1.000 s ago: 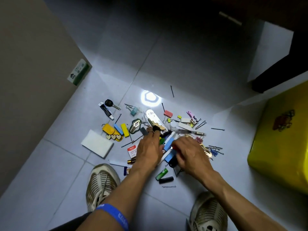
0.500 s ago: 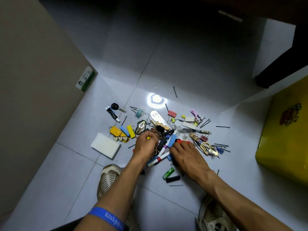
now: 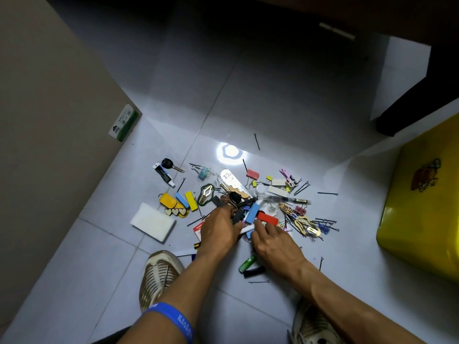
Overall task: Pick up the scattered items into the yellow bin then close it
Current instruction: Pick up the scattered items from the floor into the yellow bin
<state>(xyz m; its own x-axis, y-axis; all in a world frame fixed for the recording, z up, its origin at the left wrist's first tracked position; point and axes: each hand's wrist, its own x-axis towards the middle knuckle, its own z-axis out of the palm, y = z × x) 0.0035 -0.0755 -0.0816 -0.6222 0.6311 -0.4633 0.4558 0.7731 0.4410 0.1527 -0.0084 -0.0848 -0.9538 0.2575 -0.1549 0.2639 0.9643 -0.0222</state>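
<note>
Here, both hands work in the pile of scattered items [image 3: 250, 202] on the tiled floor [image 3: 285, 100]. The left hand [image 3: 218, 230] has a curled grip closed on small pieces. The right hand [image 3: 275, 240] pinches a red block [image 3: 267, 218]. The yellow bin [image 3: 422, 207] stands well apart at 3 o'clock.

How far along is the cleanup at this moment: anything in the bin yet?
Early stage. Done: nothing visibly; the yellow bin sits at the right, its inside out of view. In hand: the left hand and right hand are down in the middle of the pile, gathering pieces near the red block. Left: most items, including the key, white pad and stray hairpins, still on the floor; then closing the bin.
</note>
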